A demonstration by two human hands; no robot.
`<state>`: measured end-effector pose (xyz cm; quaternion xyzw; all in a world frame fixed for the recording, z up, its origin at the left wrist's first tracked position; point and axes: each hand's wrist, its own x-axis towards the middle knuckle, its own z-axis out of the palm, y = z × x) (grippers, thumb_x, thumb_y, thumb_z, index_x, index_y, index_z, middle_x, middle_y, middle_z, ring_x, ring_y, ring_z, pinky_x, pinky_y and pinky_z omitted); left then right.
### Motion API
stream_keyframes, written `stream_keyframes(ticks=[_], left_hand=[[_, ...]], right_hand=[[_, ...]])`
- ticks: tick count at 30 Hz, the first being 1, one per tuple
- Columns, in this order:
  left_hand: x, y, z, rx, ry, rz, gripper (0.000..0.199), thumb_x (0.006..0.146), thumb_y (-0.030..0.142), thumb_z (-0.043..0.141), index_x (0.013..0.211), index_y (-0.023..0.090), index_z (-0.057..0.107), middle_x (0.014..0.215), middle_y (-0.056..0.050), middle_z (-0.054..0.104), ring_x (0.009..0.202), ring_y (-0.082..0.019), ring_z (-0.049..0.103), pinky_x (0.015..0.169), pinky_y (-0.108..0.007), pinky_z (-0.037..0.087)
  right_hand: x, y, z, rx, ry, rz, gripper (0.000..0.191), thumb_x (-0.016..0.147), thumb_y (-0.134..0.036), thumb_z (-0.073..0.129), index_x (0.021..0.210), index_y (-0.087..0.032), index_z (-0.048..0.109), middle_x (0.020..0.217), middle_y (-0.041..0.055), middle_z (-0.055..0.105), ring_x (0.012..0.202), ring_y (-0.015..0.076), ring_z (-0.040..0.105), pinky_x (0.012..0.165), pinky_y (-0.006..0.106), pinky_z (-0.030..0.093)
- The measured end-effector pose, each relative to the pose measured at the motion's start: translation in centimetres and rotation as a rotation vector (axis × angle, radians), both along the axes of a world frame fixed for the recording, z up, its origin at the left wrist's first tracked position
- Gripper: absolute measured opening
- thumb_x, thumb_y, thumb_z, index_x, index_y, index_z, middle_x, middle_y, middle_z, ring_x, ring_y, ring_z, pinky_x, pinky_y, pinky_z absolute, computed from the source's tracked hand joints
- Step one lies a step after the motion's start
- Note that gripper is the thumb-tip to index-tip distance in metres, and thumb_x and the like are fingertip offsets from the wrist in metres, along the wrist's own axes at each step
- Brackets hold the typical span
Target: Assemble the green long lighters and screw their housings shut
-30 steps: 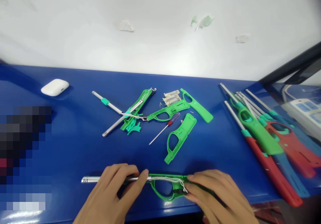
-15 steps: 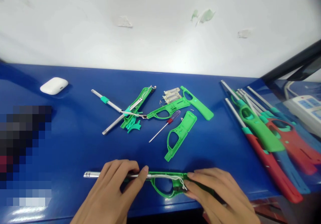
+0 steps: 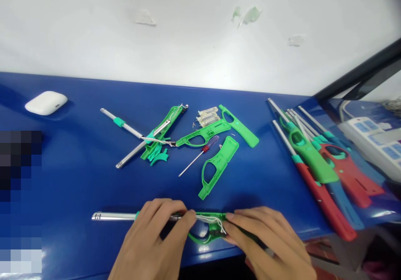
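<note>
Near the table's front edge lies a green lighter half-shell [image 3: 203, 240] with a metal tube [image 3: 115, 216] pointing left and white wires [image 3: 214, 220] along its top. My left hand [image 3: 159, 234] is closed around the tube's base and the shell's left part, thumb by the wires. The fingers of my right hand [image 3: 266, 238] pinch the shell's right end beside a small black part. Beyond my hands are a screwdriver [image 3: 200, 154], green half-shells [image 3: 219, 167], clear fuel tanks [image 3: 208, 117] and two loose metal tubes [image 3: 130, 154].
Whole lighters in red [image 3: 326, 200], green and blue are piled at the right. Behind them is a white power strip [image 3: 376, 136]. A white case [image 3: 46, 103] rests at the far left. A white wall [image 3: 188, 54] stands behind the blue table [image 3: 78, 184].
The view has shifted slightly right. My left hand has moved right along the tube toward the shell's finger loop, leaving more tube showing. My right hand keeps its hold on the shell.
</note>
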<state>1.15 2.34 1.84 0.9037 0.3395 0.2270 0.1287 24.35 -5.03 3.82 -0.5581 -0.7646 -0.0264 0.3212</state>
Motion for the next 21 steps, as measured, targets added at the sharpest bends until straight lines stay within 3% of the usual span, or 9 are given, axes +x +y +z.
stream_keyframes(ticks=[3, 13, 21], left_hand=[[0.5, -0.2, -0.3, -0.003, -0.076, 0.05, 0.038, 0.095, 0.001, 0.044, 0.111, 0.023, 0.071, 0.103, -0.003, 0.07, 0.097, -0.018, 0.06, 0.09, -0.034, 0.053], [0.4, -0.5, -0.4, 0.019, -0.065, 0.026, 0.039, 0.096, 0.002, 0.043, 0.111, 0.022, 0.073, 0.104, -0.002, 0.07, 0.099, -0.018, 0.059, 0.094, -0.033, 0.047], [0.6, -0.4, -0.2, 0.044, -0.051, -0.005, 0.041, 0.092, 0.0, 0.045, 0.109, 0.023, 0.074, 0.1, -0.002, 0.071, 0.094, -0.018, 0.06, 0.094, -0.037, 0.04]], right_hand=[[0.3, -0.1, 0.1, -0.016, -0.026, 0.0, 0.025, 0.103, -0.015, 0.055, 0.099, -0.024, 0.078, 0.093, -0.0017, 0.081, 0.082, 0.0149, 0.077, 0.08, 0.029, 0.059], [-0.1, -0.4, 0.8, -0.055, -0.068, -0.006, 0.02, 0.1, -0.011, 0.06, 0.101, -0.023, 0.077, 0.099, -0.0038, 0.081, 0.086, 0.0158, 0.078, 0.086, 0.028, 0.056], [0.9, 0.2, 1.1, -0.101, -0.161, 0.128, 0.03, 0.105, -0.014, 0.049, 0.106, -0.022, 0.077, 0.106, -0.005, 0.081, 0.088, 0.0119, 0.077, 0.086, 0.024, 0.056]])
